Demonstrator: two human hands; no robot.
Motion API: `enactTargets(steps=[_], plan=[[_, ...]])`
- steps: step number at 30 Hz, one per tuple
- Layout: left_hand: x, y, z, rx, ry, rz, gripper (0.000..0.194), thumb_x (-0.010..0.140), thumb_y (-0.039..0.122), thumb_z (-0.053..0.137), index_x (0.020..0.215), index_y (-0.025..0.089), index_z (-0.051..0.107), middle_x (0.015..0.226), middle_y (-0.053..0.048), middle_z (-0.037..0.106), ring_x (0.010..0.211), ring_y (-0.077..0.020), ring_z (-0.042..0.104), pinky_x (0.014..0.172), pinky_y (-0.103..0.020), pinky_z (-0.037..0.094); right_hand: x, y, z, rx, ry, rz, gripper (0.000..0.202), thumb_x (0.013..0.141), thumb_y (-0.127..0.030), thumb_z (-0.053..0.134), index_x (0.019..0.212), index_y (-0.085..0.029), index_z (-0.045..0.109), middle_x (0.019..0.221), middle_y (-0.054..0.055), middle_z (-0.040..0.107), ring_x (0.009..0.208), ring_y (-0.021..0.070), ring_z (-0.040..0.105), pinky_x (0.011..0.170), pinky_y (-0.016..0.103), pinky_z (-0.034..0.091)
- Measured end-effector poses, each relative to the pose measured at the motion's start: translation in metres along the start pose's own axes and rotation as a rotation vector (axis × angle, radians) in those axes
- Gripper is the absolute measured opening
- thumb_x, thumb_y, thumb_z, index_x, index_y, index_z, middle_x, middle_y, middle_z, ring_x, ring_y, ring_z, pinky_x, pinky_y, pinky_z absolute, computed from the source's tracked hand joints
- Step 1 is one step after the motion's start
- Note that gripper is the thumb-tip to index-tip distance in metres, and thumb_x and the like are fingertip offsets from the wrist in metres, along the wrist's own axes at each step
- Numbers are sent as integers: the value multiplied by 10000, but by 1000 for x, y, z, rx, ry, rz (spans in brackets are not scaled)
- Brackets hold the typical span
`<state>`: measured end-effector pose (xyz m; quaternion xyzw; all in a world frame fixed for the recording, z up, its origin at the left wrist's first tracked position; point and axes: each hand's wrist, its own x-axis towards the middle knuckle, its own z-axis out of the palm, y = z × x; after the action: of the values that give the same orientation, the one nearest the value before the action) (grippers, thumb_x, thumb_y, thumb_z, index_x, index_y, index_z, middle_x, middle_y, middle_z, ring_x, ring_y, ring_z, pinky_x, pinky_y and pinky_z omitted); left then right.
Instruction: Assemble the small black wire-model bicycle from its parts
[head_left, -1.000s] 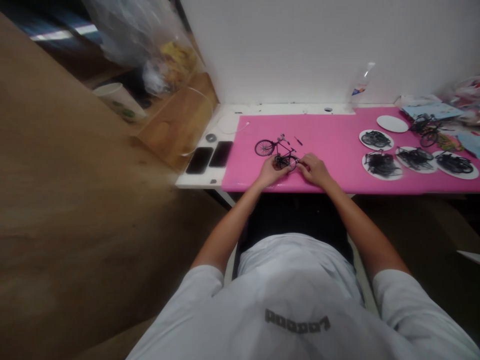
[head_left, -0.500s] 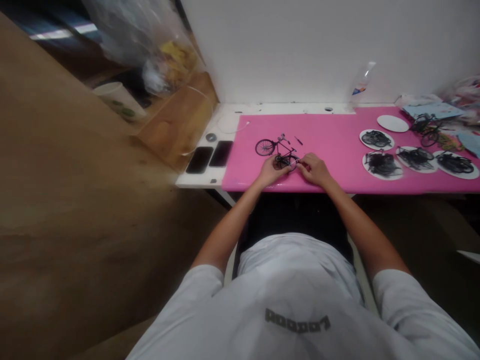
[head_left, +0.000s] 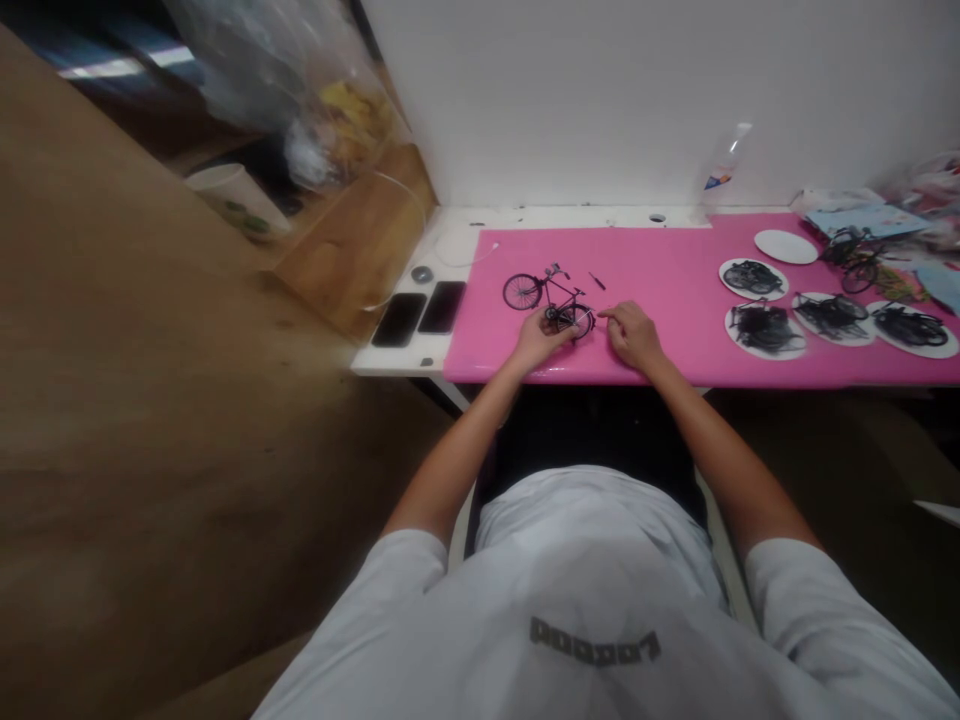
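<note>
A small black model bicycle lies over the pink mat, near its front left part. My left hand grips the bicycle at the pedals and rear wheel, thumb on the wheel. Just right of that wheel is my right hand, its index finger stretched toward the wheel's edge and the other fingers curled; a gap shows between fingertip and wheel. Whether anything small is inside the right hand cannot be made out. Behind the bicycle rests a small dark screwdriver-like tool.
Two dark phones lie on the white table edge at left. White plates stand at right, several bearing black bicycle parts. Another model bicycle is beyond them. A clear bottle stands against the wall.
The bicycle has shifted slightly left and up in my left hand. My right hand has drawn back from the rear wheel, and its index finger now extends.
</note>
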<state>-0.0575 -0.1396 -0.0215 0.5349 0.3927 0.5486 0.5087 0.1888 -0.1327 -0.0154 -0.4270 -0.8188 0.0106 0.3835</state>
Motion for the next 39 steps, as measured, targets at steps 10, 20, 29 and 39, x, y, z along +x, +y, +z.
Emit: enactTargets(steps=[10, 20, 29, 39], plan=[[8, -7, -3, -145, 80, -71, 501, 663, 333, 1029, 1024, 169, 724, 1006, -77, 801, 899, -195, 756, 892, -365, 632, -1, -2, 2, 31, 50, 81, 409, 1063, -223, 507, 1429, -212, 688, 1112, 118, 820, 1085, 298, 748, 957, 462, 615], [9, -8, -5, -178, 89, -61, 547, 622, 394, 1047, 1004, 169, 727, 996, -74, 813, 900, -191, 769, 835, -321, 628, -1, 2, 4, 28, 24, 70, 339, 1127, -339, 517, 1299, -216, 782, 1189, 139, 841, 1120, 290, 769, 1005, 465, 625], [8, -7, -4, -169, 92, -72, 516, 662, 371, 1026, 1017, 170, 711, 1027, -90, 808, 901, -191, 775, 847, -338, 637, 3, -6, -4, 149, 38, 55, 255, 1077, -338, 618, 1093, -264, 861, 1104, 122, 807, 1109, 301, 696, 1019, 517, 585], [9, -8, -3, -180, 190, -58, 487, 668, 370, 1008, 1003, 169, 717, 994, -70, 808, 882, -178, 766, 822, -312, 630, 7, -23, 0, 839, 64, 606, 546, 820, -708, 884, 1108, -244, 880, 1090, 101, 858, 857, 208, 752, 688, 331, 597]])
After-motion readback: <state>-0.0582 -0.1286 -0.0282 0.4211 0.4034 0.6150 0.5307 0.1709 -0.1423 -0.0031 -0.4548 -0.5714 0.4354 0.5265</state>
